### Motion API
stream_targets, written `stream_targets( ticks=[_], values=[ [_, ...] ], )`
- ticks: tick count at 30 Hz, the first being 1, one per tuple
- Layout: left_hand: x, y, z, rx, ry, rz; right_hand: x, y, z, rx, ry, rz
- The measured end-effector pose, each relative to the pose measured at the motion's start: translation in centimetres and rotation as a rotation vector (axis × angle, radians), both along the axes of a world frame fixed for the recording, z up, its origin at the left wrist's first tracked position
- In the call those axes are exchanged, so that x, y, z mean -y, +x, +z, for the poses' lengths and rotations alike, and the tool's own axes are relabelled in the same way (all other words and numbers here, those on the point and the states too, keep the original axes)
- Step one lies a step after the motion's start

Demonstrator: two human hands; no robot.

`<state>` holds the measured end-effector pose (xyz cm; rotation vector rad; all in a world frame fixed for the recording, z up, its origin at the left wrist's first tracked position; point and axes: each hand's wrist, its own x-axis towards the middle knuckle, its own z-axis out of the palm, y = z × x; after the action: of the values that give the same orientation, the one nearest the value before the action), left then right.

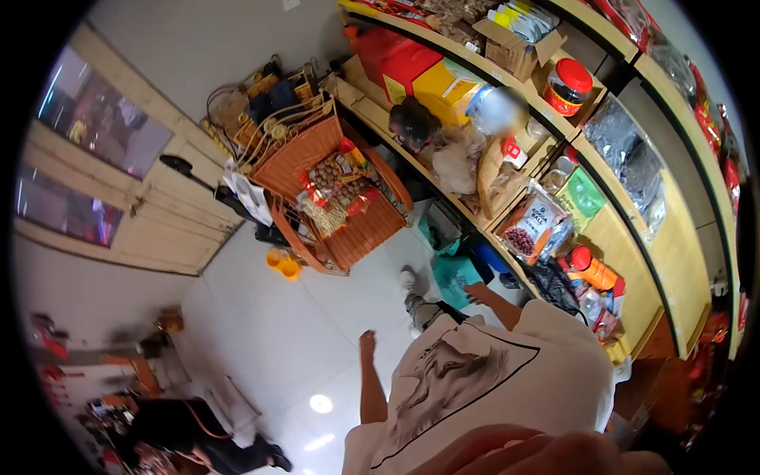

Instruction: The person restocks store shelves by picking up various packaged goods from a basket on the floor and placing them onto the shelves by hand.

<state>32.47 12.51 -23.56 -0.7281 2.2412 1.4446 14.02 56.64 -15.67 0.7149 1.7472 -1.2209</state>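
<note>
My left hand (367, 346) hangs over the pale tiled floor, its fingers curled in and nothing seen in them. In front of the lower shelves, my right hand (477, 293) has its fingers apart and holds nothing. Right behind it is a teal bag or bin (457, 280); I cannot tell whether they touch. A rattan armchair (368, 247) stands ahead, with several clear packets of round brown snacks (342, 178) and a packet of pale nuts or snacks (323, 214) on its seat.
Wooden shelves (685, 273) curve along the right, holding a cocoa ball bag (532, 226), a red-lidded jar (568, 85) and an orange bottle (594, 269). Yellow shoes (283, 264) lie by the chair. A panelled door (170, 186) is at left. Another person in black (178, 427) is at lower left.
</note>
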Motion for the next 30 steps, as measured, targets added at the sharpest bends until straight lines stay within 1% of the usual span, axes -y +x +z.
stream_targets(
  ticks=[1,2,3,4,5,6,7,9,10,11,12,13,14,15,16,17,18,19,21,23,25,26,27,28,30],
  values=[
    [-1.2,-4.0,1.0,-0.142,-0.052,-0.083,-2.8,0.4,-7.2,0.008,0.0,-0.121],
    [-1.7,-7.3,1.1,-0.248,-0.291,-0.3,-3.9,0.3,-10.9,0.016,0.128,-0.204],
    [-3.2,-10.2,3.2,-0.207,-0.259,-0.175,-5.1,0.3,-12.3,-0.125,0.356,0.004],
    [-3.2,-13.2,5.2,-0.206,-0.224,-0.283,-5.6,-0.4,-12.1,-0.056,0.266,-0.021],
    [-3.0,-15.7,6.6,-0.208,-0.226,-0.363,-5.7,-0.8,-13.2,0.049,0.281,-0.02],
    [-2.3,-17.9,8.0,-0.161,-0.215,-0.389,-5.4,-1.5,-14.5,0.098,0.32,-0.024],
    [-1.9,-20.8,7.9,-0.129,-0.195,-0.415,-4.8,-2.6,-14.3,0.103,0.286,0.007],
    [0.3,-25.0,7.3,-0.15,-0.219,-0.416,-2.3,-5.3,-13.2,0.094,0.223,-0.136],
    [1.4,-26.5,7.9,-0.145,-0.246,-0.399,-1.7,-6.1,-15.4,0.0,0.213,0.101],
    [3.1,-28.2,6.7,-0.12,-0.16,-0.341,0.1,-7.5,-15.2,-0.142,0.198,0.039],
    [4.6,-30.0,6.5,-0.159,-0.165,-0.397,1.8,-8.9,-14.9,-0.286,0.178,-0.013],
    [5.8,-32.0,6.9,-0.118,-0.169,-0.416,3.5,-10.4,-14.5,-0.428,0.157,-0.053],
    [7.6,-34.2,5.8,-0.326,-0.386,-0.617,5.0,-13.1,-18.3,-0.209,-0.156,-0.275],
    [8.7,-35.7,5.4,-0.193,0.069,-0.265,7.9,-14.9,-9.6,-0.216,0.006,-0.267],
    [10.3,-38.6,6.1,-0.112,-0.096,-0.381,10.1,-16.6,-7.2,-0.206,-0.078,-0.334],
    [10.9,-41.9,6.1,-0.041,-0.266,-0.496,11.9,-18.2,-5.1,-0.166,-0.14,-0.337],
    [11.4,-43.1,6.7,-0.279,-0.62,-0.54,13.6,-19.8,-3.2,-0.124,-0.2,-0.34],
    [11.2,-45.3,8.3,-0.3,-0.456,-0.375,15.3,-21.5,-2.1,-0.123,-0.255,-0.326],
    [13.1,-51.2,9.6,-0.397,-0.568,-0.501,18.7,-24.3,-1.4,-0.178,-0.315,-0.323],
    [14.3,-57.6,10.4,-0.253,-0.539,-0.506,21.6,-27.6,-0.9,-0.25,-0.344,-0.321],
    [15.6,-63.4,9.1,-0.284,-0.687,-0.562,24.5,-30.8,-0.9,-0.331,-0.354,-0.309],
    [15.9,-65.1,8.5,-0.231,-0.721,-0.56,26.0,-32.3,-1.0,-0.373,-0.357,-0.307],
    [15.1,-66.6,9.9,-0.181,-0.754,-0.558,27.6,-33.8,-1.0,-0.423,-0.354,-0.303],
    [13.7,-67.7,12.6,-0.123,-0.788,-0.553,29.2,-35.1,-1.4,-0.467,-0.353,-0.296],
    [12.7,-69.1,14.9,-0.124,-0.688,-0.55,32.6,-37.8,-1.9,-0.578,-0.332,-0.274]
  ],
)
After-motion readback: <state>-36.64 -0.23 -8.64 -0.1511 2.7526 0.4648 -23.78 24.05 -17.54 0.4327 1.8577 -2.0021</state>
